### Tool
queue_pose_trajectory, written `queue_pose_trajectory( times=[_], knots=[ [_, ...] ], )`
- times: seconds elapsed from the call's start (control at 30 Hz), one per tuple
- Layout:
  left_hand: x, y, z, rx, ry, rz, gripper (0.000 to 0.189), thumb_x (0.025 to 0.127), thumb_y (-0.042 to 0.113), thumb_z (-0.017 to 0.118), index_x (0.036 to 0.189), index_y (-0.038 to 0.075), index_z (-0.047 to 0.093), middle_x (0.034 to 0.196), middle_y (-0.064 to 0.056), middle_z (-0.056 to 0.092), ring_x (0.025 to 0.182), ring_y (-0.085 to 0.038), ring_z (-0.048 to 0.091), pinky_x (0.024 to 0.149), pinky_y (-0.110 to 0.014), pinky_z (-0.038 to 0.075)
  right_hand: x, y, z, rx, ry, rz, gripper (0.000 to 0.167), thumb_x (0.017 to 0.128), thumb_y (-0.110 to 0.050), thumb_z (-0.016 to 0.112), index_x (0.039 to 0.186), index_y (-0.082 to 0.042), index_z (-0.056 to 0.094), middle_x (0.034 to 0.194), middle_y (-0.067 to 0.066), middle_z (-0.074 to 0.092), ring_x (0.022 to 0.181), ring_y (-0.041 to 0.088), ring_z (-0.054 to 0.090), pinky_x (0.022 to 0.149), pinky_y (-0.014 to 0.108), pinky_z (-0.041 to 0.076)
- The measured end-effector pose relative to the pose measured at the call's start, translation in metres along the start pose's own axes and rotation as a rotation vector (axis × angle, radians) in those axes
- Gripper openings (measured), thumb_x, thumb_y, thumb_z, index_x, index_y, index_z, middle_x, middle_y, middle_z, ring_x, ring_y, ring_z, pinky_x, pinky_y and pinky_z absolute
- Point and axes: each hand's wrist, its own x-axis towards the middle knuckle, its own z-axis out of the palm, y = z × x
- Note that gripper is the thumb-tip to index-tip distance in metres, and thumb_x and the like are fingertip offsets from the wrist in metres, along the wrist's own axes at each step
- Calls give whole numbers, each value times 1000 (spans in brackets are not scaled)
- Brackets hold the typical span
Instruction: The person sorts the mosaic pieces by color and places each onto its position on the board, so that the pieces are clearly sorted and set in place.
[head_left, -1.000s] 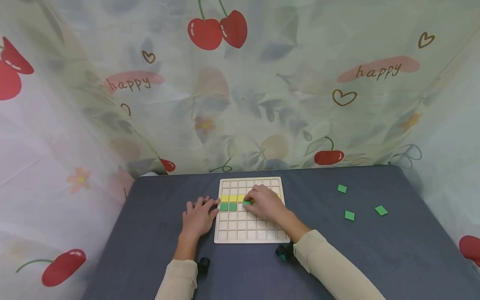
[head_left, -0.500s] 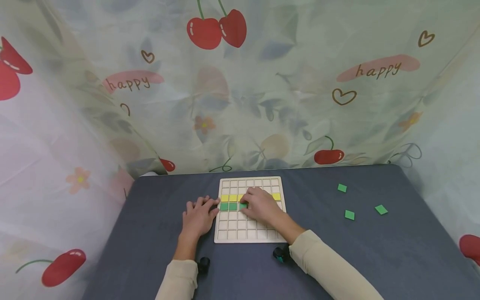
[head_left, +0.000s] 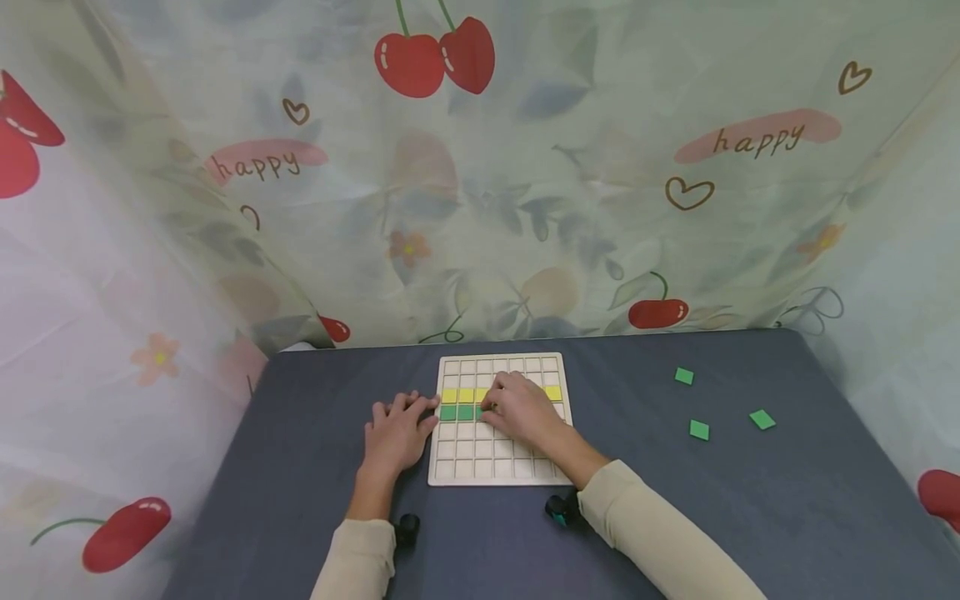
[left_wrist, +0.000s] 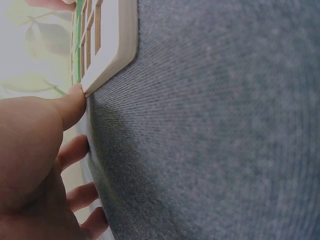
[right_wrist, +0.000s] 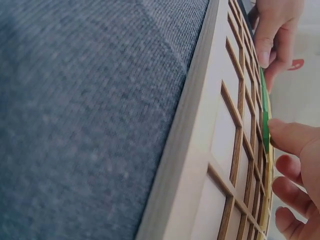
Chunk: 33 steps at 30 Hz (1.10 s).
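Note:
A pale wooden grid board [head_left: 465, 451] lies on the dark cloth, with yellow tiles [head_left: 458, 395] along one row and green tiles [head_left: 457, 413] in the row just nearer. My right hand [head_left: 528, 414] reaches over the board and pinches a green tile [right_wrist: 265, 132] at the third cell of that nearer row; the thumb presses its near side, and the hand covers part of both rows. At the board's left edge rests my left hand [head_left: 396, 435], fingers spread on the cloth and thumb [left_wrist: 75, 104] touching the board's side.
Three loose green tiles lie on the cloth to the right: one farther back [head_left: 684, 377], one nearer [head_left: 699, 431] and one farther right [head_left: 762, 419]. A patterned curtain [head_left: 495, 275] hangs behind the table [head_left: 480, 550]. Black wrist cameras sit beneath both wrists.
My right hand has shifted slightly left and brought the green tile into the third cell beside the other green ones. The left hand has stayed in place.

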Motion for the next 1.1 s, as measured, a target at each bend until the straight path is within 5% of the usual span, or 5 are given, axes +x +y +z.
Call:
queue_pose_trajectory(
  times=[0.37, 0.6, 0.83, 1.1],
  knots=[
    [0, 0, 1, 3, 6, 6, 45, 103, 44, 58, 147, 35, 55, 159, -7, 43, 134, -42, 37, 105, -66, 36, 1, -2, -1, -51, 8, 15, 20, 92, -33, 77, 107, -19, 79, 98, -2, 63, 87, 16, 53, 77, 33, 45],
    [-2, 1, -1, -6, 9, 14, 44, 103, 44, 58, 146, 35, 56, 158, -8, 44, 134, -43, 37, 105, -65, 36, -4, -4, -12, -102, -18, 79, 40, 97, -41, 69, 130, -18, 67, 127, 7, 61, 112, 27, 58, 93, 45, 49],
    [-2, 1, -1, 1, 8, 11, 44, 103, 44, 58, 145, 34, 56, 157, -8, 45, 134, -43, 38, 105, -65, 36, -10, 3, -23, -176, -36, 130, 58, 97, -55, 63, 142, -20, 58, 150, 14, 49, 143, 39, 43, 117, 56, 36],
    [-1, -1, 3, 16, 20, 9, 43, 103, 45, 58, 145, 35, 57, 155, -9, 46, 133, -43, 38, 104, -64, 37, -19, 19, -22, -204, -50, 175, 78, 95, -70, 52, 157, -23, 41, 168, 18, 25, 157, 47, 15, 123, 67, 15]
  ],
)
